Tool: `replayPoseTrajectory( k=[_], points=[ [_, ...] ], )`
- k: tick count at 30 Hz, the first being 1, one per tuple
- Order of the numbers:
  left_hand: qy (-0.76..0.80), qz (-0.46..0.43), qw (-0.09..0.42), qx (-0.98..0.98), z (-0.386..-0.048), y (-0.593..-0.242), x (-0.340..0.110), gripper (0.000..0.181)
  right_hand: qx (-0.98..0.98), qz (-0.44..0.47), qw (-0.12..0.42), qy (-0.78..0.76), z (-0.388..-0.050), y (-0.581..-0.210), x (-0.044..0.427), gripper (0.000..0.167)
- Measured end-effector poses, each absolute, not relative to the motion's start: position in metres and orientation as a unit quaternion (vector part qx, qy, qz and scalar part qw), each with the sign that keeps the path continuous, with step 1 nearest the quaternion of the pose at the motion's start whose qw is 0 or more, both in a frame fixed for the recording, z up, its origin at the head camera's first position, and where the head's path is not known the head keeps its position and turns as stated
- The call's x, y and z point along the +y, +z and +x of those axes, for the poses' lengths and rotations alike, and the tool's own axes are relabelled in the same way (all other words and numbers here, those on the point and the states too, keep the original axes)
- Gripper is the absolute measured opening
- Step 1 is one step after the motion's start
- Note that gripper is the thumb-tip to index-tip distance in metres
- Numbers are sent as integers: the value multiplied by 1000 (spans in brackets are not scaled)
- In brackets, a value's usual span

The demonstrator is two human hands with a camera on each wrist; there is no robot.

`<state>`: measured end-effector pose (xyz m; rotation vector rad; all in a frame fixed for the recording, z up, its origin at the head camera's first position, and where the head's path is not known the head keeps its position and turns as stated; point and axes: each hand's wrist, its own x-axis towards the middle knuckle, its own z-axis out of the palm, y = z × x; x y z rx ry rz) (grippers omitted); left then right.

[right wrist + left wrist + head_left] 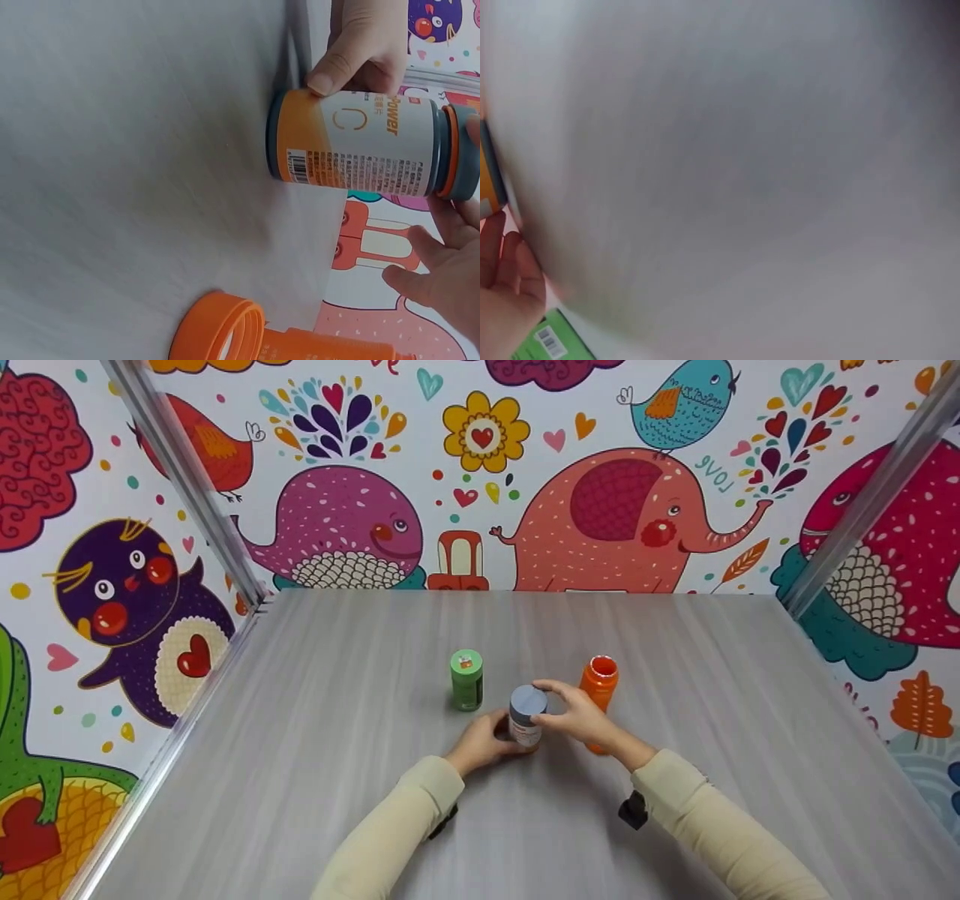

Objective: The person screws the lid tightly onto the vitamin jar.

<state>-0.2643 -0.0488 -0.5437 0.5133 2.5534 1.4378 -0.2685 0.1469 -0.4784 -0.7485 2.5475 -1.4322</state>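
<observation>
A white-and-orange pill bottle [360,142] with a grey-blue lid [529,700] stands upright on the table. My left hand [480,742] grips its lower body from the left, the thumb on the label in the right wrist view. With thumb and fingers, my right hand [577,716] pinches the lid from the right. An orange band [450,150] shows between lid and body. At the edge of the left wrist view, part of my left hand [510,292] touches the bottle [489,176].
A green canister [467,681] stands behind and left of the bottle. To the right, behind my right hand, is an orange bottle [600,682] with its mouth uncovered. An orange cap [217,326] lies beside it. Patterned walls [465,495] border the grey table [337,697].
</observation>
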Motion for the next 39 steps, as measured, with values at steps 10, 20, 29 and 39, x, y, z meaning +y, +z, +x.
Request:
replayPoseTrajectory(
  k=[10, 20, 29, 39],
  points=[
    [490, 176, 80, 850, -263, -542, -49, 50, 857, -157, 37, -489, -262, -482, 132, 50],
    [475, 177, 74, 859, -264, -542, -50, 51, 861, -153, 46, -482, -261, -484, 130, 79],
    [477, 183, 68, 857, -262, -541, -49, 54, 824, -220, 126, -507, -264, -479, 144, 76],
    [479, 170, 82, 857, -261, -540, -49, 53, 830, -213, 120, -502, -258, -471, 147, 59]
  ],
)
